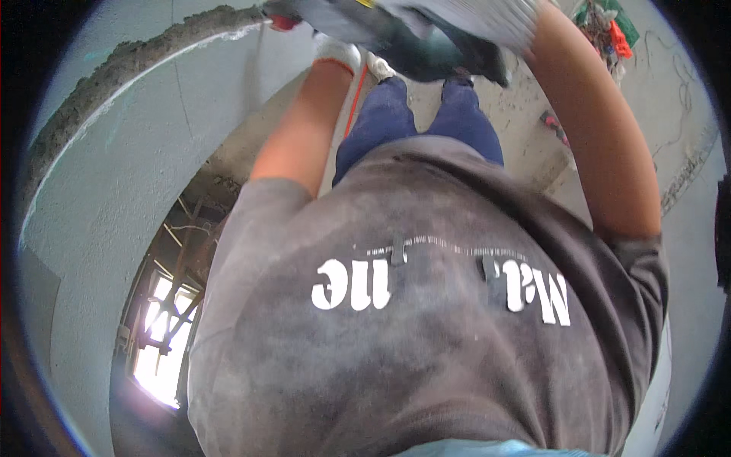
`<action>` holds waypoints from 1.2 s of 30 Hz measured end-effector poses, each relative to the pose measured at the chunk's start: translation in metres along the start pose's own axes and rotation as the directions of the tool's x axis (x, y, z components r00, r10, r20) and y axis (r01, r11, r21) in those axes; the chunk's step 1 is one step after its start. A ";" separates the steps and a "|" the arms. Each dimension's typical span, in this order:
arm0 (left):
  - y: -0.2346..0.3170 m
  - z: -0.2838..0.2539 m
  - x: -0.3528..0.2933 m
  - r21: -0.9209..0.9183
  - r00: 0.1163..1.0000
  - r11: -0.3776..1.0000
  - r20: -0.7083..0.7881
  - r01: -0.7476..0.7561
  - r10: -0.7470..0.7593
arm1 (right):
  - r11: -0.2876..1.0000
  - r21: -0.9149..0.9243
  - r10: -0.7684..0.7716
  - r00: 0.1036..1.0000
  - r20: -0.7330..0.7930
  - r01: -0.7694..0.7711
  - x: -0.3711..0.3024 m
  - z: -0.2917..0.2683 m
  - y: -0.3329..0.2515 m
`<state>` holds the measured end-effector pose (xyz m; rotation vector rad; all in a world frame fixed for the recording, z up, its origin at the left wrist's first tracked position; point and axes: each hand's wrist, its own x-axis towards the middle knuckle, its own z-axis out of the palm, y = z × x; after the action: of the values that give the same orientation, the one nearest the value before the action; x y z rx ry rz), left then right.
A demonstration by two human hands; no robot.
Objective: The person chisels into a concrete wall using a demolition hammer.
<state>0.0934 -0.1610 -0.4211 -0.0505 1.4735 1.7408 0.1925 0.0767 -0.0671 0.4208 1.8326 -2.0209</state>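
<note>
A dark green and grey power tool [434,57] spans the top of the head view, blurred and partly cut off by the upper edge. Its exact kind cannot be made out. My right hand [499,19], in a pale work glove, is closed on the tool's body from above. Just below the tool's left part is my left hand [337,52], in a white glove with an orange cuff; the tool hides its fingers. A red piece [285,23] shows near the tool's left end, close to the wall [145,145] and its rough groove [129,57].
An orange-red line [355,103] runs along the floor beside my left leg. At the far right lie a green and orange heap of bags or scraps [615,34], a thin cord [674,68] and a small pink and dark object [554,126]. A bright window [164,335] shows at lower left.
</note>
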 end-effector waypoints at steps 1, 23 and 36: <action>0.002 -0.001 0.004 0.011 1.000 1.000 0.012 0.004 -0.004 | 0.992 -0.123 0.021 0.997 -0.076 -0.030 0.006 0.010 -0.005; -0.023 -0.047 -0.036 -0.335 0.987 0.930 0.001 0.151 -0.160 | 0.986 0.051 -0.121 0.899 -0.422 0.157 -0.029 0.060 0.147; -0.011 -0.067 -0.039 -0.135 0.964 0.958 -0.048 0.254 -0.263 | 0.937 0.253 -0.095 0.873 -0.478 0.240 -0.020 0.098 0.171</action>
<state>0.0947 -0.2387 -0.4307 -0.3553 1.3333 1.6282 0.2930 -0.0329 -0.1977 0.9296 1.8612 -2.5095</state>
